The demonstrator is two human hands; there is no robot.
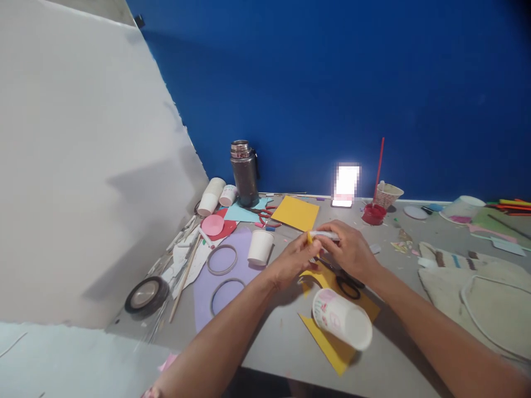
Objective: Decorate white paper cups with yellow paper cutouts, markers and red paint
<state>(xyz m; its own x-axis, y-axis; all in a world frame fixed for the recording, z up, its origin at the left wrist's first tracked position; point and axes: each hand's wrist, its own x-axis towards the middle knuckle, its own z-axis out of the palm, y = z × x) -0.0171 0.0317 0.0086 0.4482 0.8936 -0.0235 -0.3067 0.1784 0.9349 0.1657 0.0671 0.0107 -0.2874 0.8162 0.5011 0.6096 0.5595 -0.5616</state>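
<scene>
Both hands are held together above the middle of the grey table [398, 365]. A white glue stick [326, 235] is gripped across its length by the curled fingers of the right hand [350, 251], while a small yellow paper piece [309, 238] is pinched at the stick's left end by the thumb and fingers of the left hand [295, 261]; both hands are closed around what they hold. Beneath the hands a cut yellow sheet [332, 345] is spread on the table, and black-handled scissors [346, 284] are laid on it just under the right wrist. A white paper cup [342, 319] is tipped on its side on the same sheet, near the forearms. An upright white cup [260, 247] is set just left of the left hand, beside a lilac sheet [244, 265] with ring-shaped cut-outs. Farther back an orange-yellow card [295, 213], red scissors [265, 214], a steel flask [244, 172] and a red pot [373, 214] with a red stick in it are seen against the blue wall. A tape roll [146, 294] is placed at the left edge.
</scene>
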